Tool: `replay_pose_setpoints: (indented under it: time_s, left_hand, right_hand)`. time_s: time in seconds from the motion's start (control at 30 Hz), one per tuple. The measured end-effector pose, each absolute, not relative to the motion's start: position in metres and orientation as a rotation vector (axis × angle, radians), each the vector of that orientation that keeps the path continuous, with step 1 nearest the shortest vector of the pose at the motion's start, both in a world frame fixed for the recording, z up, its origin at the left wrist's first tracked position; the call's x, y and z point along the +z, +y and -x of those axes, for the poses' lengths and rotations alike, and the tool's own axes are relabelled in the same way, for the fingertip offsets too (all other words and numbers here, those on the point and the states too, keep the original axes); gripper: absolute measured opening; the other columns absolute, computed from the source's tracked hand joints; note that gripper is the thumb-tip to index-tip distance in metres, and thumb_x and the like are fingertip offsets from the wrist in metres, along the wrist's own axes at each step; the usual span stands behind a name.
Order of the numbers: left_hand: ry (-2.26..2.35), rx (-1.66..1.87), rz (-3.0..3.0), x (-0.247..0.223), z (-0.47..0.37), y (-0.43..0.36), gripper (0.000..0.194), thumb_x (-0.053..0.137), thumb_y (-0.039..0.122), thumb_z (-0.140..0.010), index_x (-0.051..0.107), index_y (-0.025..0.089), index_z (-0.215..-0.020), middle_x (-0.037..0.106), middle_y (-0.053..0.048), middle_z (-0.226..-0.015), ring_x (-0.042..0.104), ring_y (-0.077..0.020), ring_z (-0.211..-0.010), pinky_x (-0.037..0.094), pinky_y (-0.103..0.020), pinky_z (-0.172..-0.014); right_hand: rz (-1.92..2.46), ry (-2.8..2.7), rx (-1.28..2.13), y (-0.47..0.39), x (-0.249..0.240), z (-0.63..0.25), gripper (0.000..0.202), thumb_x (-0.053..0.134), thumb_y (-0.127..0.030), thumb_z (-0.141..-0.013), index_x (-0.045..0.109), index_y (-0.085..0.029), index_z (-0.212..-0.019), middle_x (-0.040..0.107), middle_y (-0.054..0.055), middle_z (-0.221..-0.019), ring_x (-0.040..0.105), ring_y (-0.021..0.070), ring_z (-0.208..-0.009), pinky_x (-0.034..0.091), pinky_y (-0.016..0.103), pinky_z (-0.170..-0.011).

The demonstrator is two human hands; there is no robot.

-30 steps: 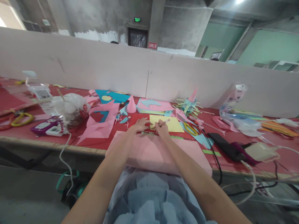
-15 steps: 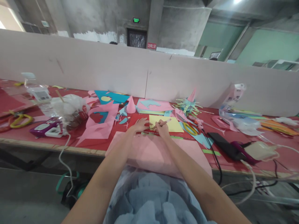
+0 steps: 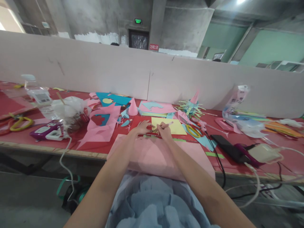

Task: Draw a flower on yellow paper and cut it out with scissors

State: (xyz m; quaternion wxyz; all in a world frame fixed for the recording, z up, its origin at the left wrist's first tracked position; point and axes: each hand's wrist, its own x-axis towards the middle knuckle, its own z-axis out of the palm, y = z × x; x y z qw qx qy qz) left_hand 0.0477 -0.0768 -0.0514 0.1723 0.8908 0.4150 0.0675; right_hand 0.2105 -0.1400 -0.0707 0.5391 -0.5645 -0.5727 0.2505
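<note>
A yellow sheet of paper (image 3: 178, 127) lies on the red table in front of me. My right hand (image 3: 164, 130) is closed around a pale pen (image 3: 170, 123), its tip down over the sheet's left part. Beside it my left hand (image 3: 143, 127) lies with fingers spread, its fingertips at the sheet's left edge. Something small and brownish shows between the two hands; I cannot make out what it is. A large pink sheet (image 3: 156, 155) lies under my forearms and hangs over the table's front edge.
Yellow-handled scissors (image 3: 193, 130) lie to the right, near a black phone-like slab (image 3: 229, 148) and cables. Behind are a pink paper cone (image 3: 133, 107) and a spiky paper piece (image 3: 191, 107). Cut pink paper (image 3: 102, 131), a bottle (image 3: 38, 90) and a purple device (image 3: 46, 129) are leftward.
Both hands stay in nearly the same place. The pen in my right hand has shifted very slightly; nothing else has visibly moved.
</note>
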Motion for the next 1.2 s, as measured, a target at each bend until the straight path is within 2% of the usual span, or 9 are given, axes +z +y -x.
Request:
replay_pose_setpoints:
  time_s: [0.17,0.33,0.53,0.8,1.07,1.2]
  left_hand:
    - [1.178,0.177,-2.552,-0.0504,-0.0480,-0.0770,0.046,0.046,0.050,-0.083,0.050,0.032,-0.125,0.026,-0.002,-0.148,0.017,-0.0254,-0.138,0.015,-0.045,-0.111]
    - [1.173,0.184,-2.548,-0.0495,-0.0480,-0.0777,0.046,0.047,0.050,-0.083,0.050,0.032,-0.125,0.028,-0.002,-0.147,0.017,-0.0257,-0.138,0.015,-0.045,-0.110]
    - [1.172,0.197,-2.523,-0.0484,-0.0473,-0.0797,0.045,0.049,0.050,-0.082,0.051,0.032,-0.124,0.027,-0.003,-0.147,0.015,-0.0251,-0.138,0.012,-0.046,-0.111]
    - [1.171,0.197,-2.535,-0.0473,-0.0470,-0.0813,0.045,0.049,0.048,-0.083,0.050,0.032,-0.125,0.026,-0.002,-0.148,0.016,-0.0249,-0.138,0.014,-0.044,-0.111]
    - [1.161,0.190,-2.550,-0.0471,-0.0472,-0.0812,0.046,0.047,0.050,-0.083,0.050,0.032,-0.125,0.027,-0.001,-0.148,0.017,-0.0253,-0.138,0.015,-0.044,-0.111]
    - [1.188,0.179,-2.544,-0.0466,-0.0471,-0.0821,0.044,0.048,0.047,-0.084,0.049,0.033,-0.126,0.025,-0.002,-0.149,0.015,-0.0256,-0.138,0.014,-0.047,-0.110]
  right_hand:
    - [1.403,-1.393,0.496,-0.1365,-0.0744,-0.2108,0.027,0.047,-0.036,-0.078,0.033,-0.024,-0.058,0.045,-0.008,-0.038,0.053,0.0134,-0.042,0.039,0.022,-0.048]
    - [1.445,-1.350,0.482,-0.1394,-0.0711,-0.2081,0.022,0.044,-0.029,-0.076,0.031,-0.023,-0.059,0.052,-0.007,-0.045,0.057,0.0135,-0.047,0.040,0.022,-0.050]
    - [1.452,-1.316,0.491,-0.1412,-0.0676,-0.2083,0.022,0.044,-0.029,-0.075,0.030,-0.023,-0.060,0.054,-0.006,-0.047,0.058,0.0137,-0.047,0.041,0.022,-0.049]
    - [1.363,-1.287,0.600,-0.1420,-0.0673,-0.2101,0.025,0.048,-0.033,-0.076,0.032,-0.024,-0.058,0.042,-0.009,-0.034,0.053,0.0142,-0.039,0.039,0.022,-0.044]
    - [1.443,-1.289,0.537,-0.1429,-0.0652,-0.2079,0.021,0.045,-0.026,-0.074,0.031,-0.023,-0.058,0.053,-0.007,-0.046,0.060,0.0138,-0.049,0.041,0.022,-0.048]
    - [1.389,-1.257,0.587,-0.1436,-0.0648,-0.2093,0.021,0.047,-0.028,-0.074,0.032,-0.024,-0.059,0.047,-0.008,-0.040,0.055,0.0132,-0.042,0.039,0.022,-0.044]
